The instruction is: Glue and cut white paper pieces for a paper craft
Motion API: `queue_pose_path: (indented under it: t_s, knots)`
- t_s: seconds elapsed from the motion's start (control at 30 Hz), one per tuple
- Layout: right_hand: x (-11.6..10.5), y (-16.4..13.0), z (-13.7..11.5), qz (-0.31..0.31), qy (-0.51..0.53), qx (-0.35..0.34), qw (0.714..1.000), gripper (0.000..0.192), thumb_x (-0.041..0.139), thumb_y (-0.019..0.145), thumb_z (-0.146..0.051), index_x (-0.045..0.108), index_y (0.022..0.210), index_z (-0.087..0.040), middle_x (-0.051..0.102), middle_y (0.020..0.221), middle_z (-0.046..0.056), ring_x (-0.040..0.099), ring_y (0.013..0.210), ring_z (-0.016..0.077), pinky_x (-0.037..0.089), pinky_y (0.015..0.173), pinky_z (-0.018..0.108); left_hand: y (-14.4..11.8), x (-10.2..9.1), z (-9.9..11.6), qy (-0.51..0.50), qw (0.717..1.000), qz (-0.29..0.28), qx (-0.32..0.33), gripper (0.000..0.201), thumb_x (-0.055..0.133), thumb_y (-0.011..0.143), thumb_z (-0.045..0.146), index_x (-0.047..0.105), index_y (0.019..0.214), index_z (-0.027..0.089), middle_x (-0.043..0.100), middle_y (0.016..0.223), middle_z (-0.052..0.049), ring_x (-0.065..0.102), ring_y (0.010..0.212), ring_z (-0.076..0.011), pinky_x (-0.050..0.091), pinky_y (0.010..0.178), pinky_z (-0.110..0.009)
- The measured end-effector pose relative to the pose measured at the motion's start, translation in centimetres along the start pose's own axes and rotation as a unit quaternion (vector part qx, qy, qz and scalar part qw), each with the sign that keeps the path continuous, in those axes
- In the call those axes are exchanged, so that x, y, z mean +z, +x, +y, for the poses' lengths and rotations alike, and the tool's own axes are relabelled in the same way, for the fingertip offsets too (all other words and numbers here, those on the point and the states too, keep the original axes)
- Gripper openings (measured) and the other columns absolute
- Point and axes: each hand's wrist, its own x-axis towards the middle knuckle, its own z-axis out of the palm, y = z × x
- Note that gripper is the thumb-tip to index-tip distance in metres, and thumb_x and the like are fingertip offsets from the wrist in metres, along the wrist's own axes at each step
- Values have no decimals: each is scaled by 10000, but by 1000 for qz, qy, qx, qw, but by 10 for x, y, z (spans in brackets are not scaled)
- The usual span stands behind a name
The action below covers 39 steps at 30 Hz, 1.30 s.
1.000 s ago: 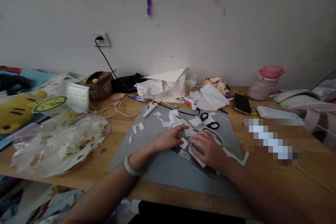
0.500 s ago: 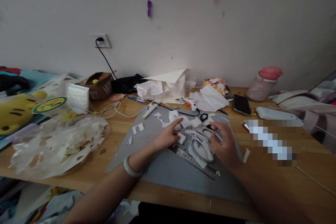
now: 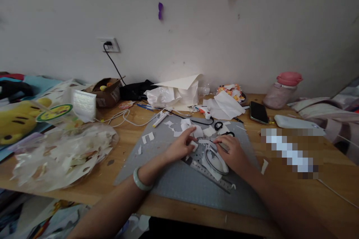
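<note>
The left hand's (image 3: 179,148) fingers (image 3: 190,131) lie spread and nearly flat, tips pressing on a white scrap (image 3: 194,145) on the grey mat (image 3: 174,175). The right hand's (image 3: 232,153) fingers are curled together, apparently pinched on something thin at the scrap's far edge; what it is I cannot tell, and the grip itself is too small to read surely. Just under and between the 2 hands lies a white paper cut-out (image 3: 214,161) with a dark oval outline, resting across a steel ruler (image 3: 209,173) that runs slantwise toward the mat's near edge.

The step in hand looks like trimming or lifting a piece from the cut-out: one hand pins, the other works the edge. The next move would call for steady pressure from the left and a small, careful pull or stroke from the right, since the paper looks thin, limp and easy to tear.

Further out, more white scraps (image 3: 182,125) litter the mat, black scissors (image 3: 221,126) lie just beyond the right hand, and a phone (image 3: 258,112) sits on the wooden bench (image 3: 280,190). A bag of offcuts (image 3: 61,157) sits well to the left.
</note>
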Motion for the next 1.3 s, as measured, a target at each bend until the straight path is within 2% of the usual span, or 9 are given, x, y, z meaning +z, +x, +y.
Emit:
queue_pose_path:
  t_s: [0.13, 0.3, 0.6, 0.77, 0.83, 0.93, 1.03, 1.17, 1.3]
  knots:
    - [-5, 2, 3, -26, -36, 7, 999, 169, 478, 814, -163, 636, 845, -216, 701, 876, 50, 631, 876, 215, 435, 790, 385, 0, -2, 2, -6, 999, 36, 22, 626, 530, 728, 93, 415, 1335, 192, 472, 1362, -130, 481, 1181, -234, 368, 1004, -423]
    - [-10, 2, 7, -93, -73, 27, 993, 193, 595, 799, -336, 641, 945, -218, 683, 930, 60, 634, 857, 221, 475, 755, 372, 1, -5, 2, 12, 995, 89, 35, 529, 563, 751, 134, 495, 1274, 171, 449, 1397, -118, 379, 1288, -259, 245, 1096, -454]
    - [-19, 7, -8, -221, -31, 52, 973, 162, 529, 856, -226, 631, 734, -201, 649, 797, 29, 621, 758, 172, 481, 682, 304, 6, -3, -2, -14, 991, 131, 17, 467, 529, 783, 134, 505, 1249, 147, 547, 1249, -132, 536, 1066, -204, 414, 950, -367]
    - [-24, 9, -4, -262, -16, 38, 964, 72, 602, 797, -213, 655, 846, -206, 677, 805, 35, 625, 755, 182, 471, 669, 295, 8, -2, -2, -29, 990, 134, 14, 450, 502, 789, 136, 500, 1239, 118, 590, 1130, -117, 543, 994, -181, 430, 896, -321]
    - [-26, 8, 0, -282, 7, 51, 958, 159, 645, 745, -186, 663, 899, -219, 689, 796, 27, 630, 733, 183, 469, 635, 281, 7, -3, 1, -43, 990, 136, 13, 418, 503, 800, 172, 512, 1213, 110, 611, 1041, -97, 556, 912, -165, 439, 851, -301]
    - [-31, 9, 8, -304, 66, 75, 947, 143, 589, 747, -139, 676, 817, -229, 697, 742, 6, 627, 650, 159, 452, 562, 250, 6, -4, 6, -56, 988, 144, -2, 364, 530, 790, 221, 543, 1140, 123, 616, 860, -41, 550, 768, -142, 444, 754, -276]
    - [-42, 15, 18, -224, 84, 79, 968, 151, 523, 784, -190, 668, 759, -225, 693, 745, 10, 626, 678, 165, 467, 610, 268, 6, -6, 7, -61, 984, 169, -15, 308, 573, 733, 247, 580, 1021, 138, 572, 731, 9, 519, 670, -127, 431, 668, -250]
    - [-51, 20, 42, -4, -20, 93, 995, 227, 437, 811, -240, 660, 791, -204, 682, 822, 71, 614, 814, 223, 468, 752, 364, 8, -10, 6, -67, 975, 213, 12, 238, 601, 654, 244, 599, 874, 153, 559, 731, 22, 492, 646, -113, 401, 634, -227]
    - [-47, 17, 57, 47, -157, 123, 979, 249, 419, 766, -175, 668, 753, -182, 668, 934, 134, 589, 940, 283, 423, 844, 442, 8, -12, 7, -76, 976, 204, 20, 189, 568, 671, 272, 640, 797, 150, 574, 705, 11, 491, 655, -123, 386, 626, -230]
